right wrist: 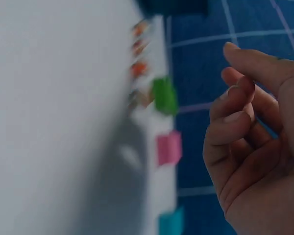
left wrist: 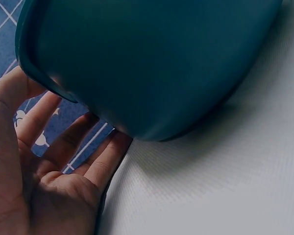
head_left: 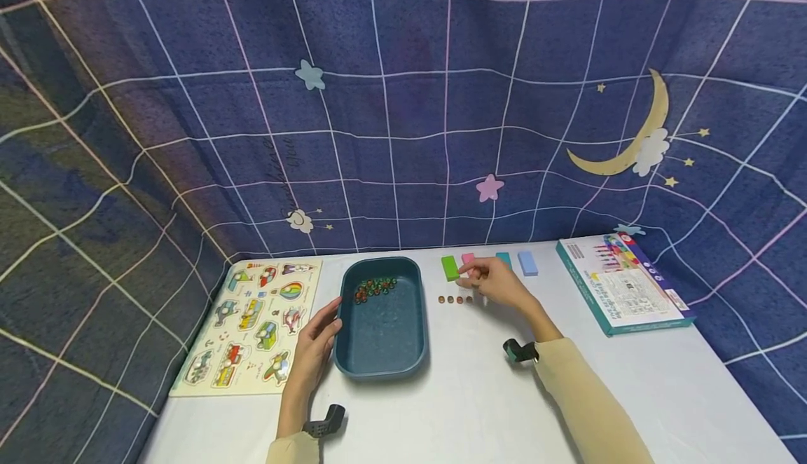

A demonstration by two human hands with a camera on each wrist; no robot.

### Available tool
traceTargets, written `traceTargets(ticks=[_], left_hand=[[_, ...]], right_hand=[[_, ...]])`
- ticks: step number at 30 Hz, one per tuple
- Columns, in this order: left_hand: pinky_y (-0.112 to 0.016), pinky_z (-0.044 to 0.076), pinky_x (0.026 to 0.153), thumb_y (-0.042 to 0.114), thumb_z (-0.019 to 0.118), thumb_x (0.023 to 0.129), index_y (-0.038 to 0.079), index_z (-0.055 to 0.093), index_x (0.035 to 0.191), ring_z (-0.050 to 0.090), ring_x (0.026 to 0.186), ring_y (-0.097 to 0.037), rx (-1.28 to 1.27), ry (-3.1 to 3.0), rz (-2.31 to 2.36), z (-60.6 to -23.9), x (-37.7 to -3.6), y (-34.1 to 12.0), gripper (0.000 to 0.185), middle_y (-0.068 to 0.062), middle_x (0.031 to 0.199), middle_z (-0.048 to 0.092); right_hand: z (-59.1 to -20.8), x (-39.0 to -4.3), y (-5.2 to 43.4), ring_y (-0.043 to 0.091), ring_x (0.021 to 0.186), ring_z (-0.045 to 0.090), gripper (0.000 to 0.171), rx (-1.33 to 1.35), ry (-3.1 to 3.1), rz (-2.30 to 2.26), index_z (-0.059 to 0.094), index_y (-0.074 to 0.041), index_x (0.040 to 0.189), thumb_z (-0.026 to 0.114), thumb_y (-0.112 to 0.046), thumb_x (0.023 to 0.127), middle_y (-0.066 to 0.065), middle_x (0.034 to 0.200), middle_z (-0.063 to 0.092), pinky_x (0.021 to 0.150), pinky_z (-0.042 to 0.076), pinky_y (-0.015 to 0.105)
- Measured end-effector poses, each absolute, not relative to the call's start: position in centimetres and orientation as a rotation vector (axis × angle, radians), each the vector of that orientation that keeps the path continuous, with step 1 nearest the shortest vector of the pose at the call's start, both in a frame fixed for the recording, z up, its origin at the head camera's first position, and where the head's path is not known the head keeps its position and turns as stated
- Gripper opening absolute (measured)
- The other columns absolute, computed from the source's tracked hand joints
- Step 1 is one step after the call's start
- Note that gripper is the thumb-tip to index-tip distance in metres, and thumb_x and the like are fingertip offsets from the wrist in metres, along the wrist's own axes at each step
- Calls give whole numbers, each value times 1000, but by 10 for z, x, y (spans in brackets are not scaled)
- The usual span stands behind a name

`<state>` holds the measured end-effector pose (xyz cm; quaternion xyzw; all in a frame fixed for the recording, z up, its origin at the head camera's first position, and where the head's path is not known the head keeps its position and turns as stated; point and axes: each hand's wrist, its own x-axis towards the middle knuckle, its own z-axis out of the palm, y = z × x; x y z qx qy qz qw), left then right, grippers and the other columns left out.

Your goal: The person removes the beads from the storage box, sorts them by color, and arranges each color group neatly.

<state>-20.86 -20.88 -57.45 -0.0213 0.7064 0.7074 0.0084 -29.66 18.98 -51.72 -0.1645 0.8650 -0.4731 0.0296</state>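
A dark teal tub stands on the white table with a cluster of small red and green glassy beads inside near its far end. My left hand rests against the tub's left side, fingers extended; in the left wrist view the fingertips touch its outer wall. Over the small blocks hovers my right hand, its fingers loosely bent and nothing visible between them. Just below it lies a short row of beads. A green block and a pink block are nearest that hand.
Behind the right hand are a teal block and a light blue block. A picture puzzle board lies left of the tub. At the right is a flat boxed set. A dark blue patterned curtain closes off the back.
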Motion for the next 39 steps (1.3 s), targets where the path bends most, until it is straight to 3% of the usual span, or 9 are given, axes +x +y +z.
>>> traceTargets(ticks=[9, 17, 21, 24, 27, 31, 39], left_hand=[[-14, 53, 103, 15, 64, 104, 11, 54, 154, 60, 129, -2, -63, 2185, 2251, -574, -208, -207, 51, -14, 161, 51], [-13, 51, 104, 12, 61, 105, 12, 54, 154, 57, 137, -11, -59, 2180, 2242, -575, -207, -207, 50, -13, 162, 51], [-15, 52, 104, 12, 61, 105, 10, 54, 155, 58, 136, -10, -41, 2171, 2256, -574, -207, -208, 50, -15, 162, 51], [-15, 52, 104, 12, 61, 105, 10, 53, 155, 59, 133, -5, -32, 2164, 2258, -573, -207, -209, 51, -16, 161, 51], [-15, 52, 104, 13, 62, 104, 11, 54, 154, 60, 129, 0, -42, 2154, 2253, -574, -207, -208, 51, -15, 161, 51], [-15, 53, 103, 15, 62, 104, 12, 54, 154, 60, 128, 2, -55, 2139, 2260, -574, -208, -208, 51, -14, 161, 51], [-14, 52, 103, 14, 62, 104, 12, 54, 155, 58, 131, -2, -66, 2132, 2250, -575, -209, -209, 51, -12, 163, 50]], right_hand=[[-470, -312, 102, 14, 58, 53, 26, -624, 2530, -1511, 80, -7, 115, 81, -23, 95, 4, 73, 63, 51, 39, 24], [-472, -318, 28, 11, 52, 50, 27, -728, 2400, -1512, 79, -8, 117, 79, -25, 96, -2, 62, 58, 50, 42, 26], [-489, -318, 4, 14, 55, 57, 24, -655, 2376, -1486, 81, -9, 115, 79, -24, 96, 15, 70, 69, 53, 50, 32], [-504, -317, -6, 14, 54, 58, 20, -589, 2393, -1419, 82, -9, 111, 81, -19, 94, 22, 79, 75, 50, 50, 30], [-516, -316, -11, 8, 55, 57, 17, -574, 2458, -1312, 83, -10, 106, 84, -15, 90, 13, 82, 79, 50, 47, 22], [-523, -315, -15, 1, 65, 58, 13, -631, 2578, -1180, 85, -14, 97, 89, -15, 85, -1, 87, 82, 60, 47, 15], [-527, -313, -19, 3, 77, 66, 7, -735, 2690, -1027, 86, -18, 89, 90, -21, 84, -4, 97, 84, 70, 52, 16]])
